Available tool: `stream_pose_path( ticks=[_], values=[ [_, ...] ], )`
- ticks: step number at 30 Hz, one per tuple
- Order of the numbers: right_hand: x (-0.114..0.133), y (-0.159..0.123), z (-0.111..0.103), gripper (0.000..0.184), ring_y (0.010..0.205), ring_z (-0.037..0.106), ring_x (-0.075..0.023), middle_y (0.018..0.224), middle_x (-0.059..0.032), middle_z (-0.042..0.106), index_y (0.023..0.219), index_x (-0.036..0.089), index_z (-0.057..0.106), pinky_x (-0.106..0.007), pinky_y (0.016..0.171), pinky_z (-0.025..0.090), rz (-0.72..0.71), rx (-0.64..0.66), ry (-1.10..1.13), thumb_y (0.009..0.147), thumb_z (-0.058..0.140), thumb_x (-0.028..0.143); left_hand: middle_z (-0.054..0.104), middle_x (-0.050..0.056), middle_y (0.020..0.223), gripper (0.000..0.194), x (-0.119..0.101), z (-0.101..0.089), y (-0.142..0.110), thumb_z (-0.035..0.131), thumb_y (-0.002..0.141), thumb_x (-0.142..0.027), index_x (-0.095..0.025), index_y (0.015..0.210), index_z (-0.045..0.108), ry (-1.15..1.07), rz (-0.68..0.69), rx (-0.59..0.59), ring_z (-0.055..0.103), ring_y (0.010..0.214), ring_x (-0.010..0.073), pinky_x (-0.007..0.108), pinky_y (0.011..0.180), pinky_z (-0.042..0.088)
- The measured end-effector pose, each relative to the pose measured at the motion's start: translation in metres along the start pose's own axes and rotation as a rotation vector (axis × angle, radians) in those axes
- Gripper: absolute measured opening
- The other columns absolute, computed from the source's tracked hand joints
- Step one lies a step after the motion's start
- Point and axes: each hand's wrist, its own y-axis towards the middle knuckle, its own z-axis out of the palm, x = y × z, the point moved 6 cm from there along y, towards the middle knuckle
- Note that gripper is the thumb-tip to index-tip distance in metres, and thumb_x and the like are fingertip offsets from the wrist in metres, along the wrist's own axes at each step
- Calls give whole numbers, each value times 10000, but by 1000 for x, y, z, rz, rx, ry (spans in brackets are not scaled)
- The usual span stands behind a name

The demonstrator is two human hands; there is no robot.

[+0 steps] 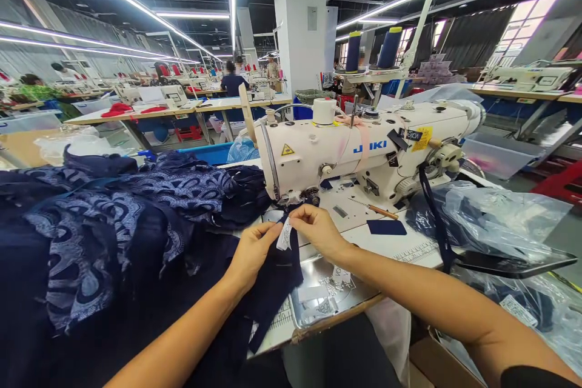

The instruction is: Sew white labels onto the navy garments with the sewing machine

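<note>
Between my hands is a white garment label [284, 235] with dark lettering, lying over navy fabric [291, 264] just in front of the sewing machine's needle area. My left hand [255, 250] pinches the label's left edge between thumb and finger. On its other side, my right hand [318, 229] is closed in a pinch at the label's upper right edge. The white sewing machine [313, 154] stands directly behind both hands, its presser foot partly hidden. A large heap of navy lace-patterned garments [131, 206] spreads to the left of my left hand.
On the machine bed lie a wooden-handled awl [375, 209] and a navy fabric piece [386, 227]. A metal tray [300, 309] with more labels sits at the front edge. Plastic-bagged garments [500, 218] and a dark tablet [518, 262] are at right. Thread cones [352, 53] stand behind.
</note>
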Motion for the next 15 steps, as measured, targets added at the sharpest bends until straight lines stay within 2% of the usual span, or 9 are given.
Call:
stream_pose_path(
  ticks=[4, 8, 15],
  values=[
    [-2, 0, 1, 111, 610, 462, -116, 601, 28, 514, 602, 178, 521, -255, 612, 381, -27, -59, -33, 627, 570, 274, 633, 8, 611, 245, -2, 1, -1, 695, 554, -374, -146, 642, 675, 16, 16, -41, 524, 576, 126, 227, 573, 401],
    [-4, -1, 2, 107, 629, 474, -123, 610, 21, 521, 590, 183, 507, -258, 616, 385, -51, -104, -29, 636, 552, 268, 614, -25, 566, 198, 6, 2, 1, 722, 506, -316, -156, 605, 661, -60, -39, -103, 495, 513, 95, 204, 517, 371],
    [-8, -4, 2, 123, 641, 476, -112, 640, 32, 514, 644, 185, 491, -251, 640, 392, -3, -100, 84, 611, 583, 260, 643, -8, 595, 205, 13, 4, 3, 737, 478, -282, -151, 622, 671, -168, -131, -55, 523, 530, 99, 214, 553, 388]
  ],
)
